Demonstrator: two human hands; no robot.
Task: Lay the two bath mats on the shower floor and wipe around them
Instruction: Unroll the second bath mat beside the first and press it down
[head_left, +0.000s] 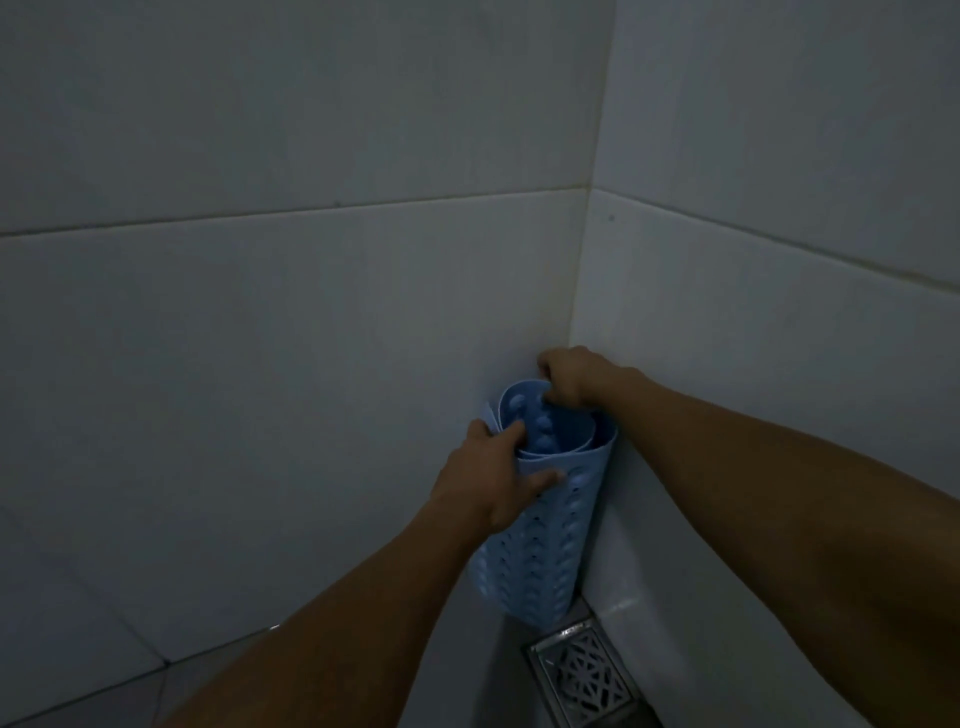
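A light blue rubber bath mat (550, 545), rolled into an upright tube with holes and suction cups, stands in the corner of the shower. My left hand (493, 483) grips the near side of the roll's top rim, thumb inside. My right hand (569, 376) is closed on the far top edge of the roll, against the wall corner. Whether the roll holds one mat or two I cannot tell; layered edges show at the top.
Pale tiled walls (291, 312) meet in the corner right behind the roll. A square metal floor drain (584, 675) lies on the floor just below and to the right of the roll. A strip of floor tile shows at bottom left.
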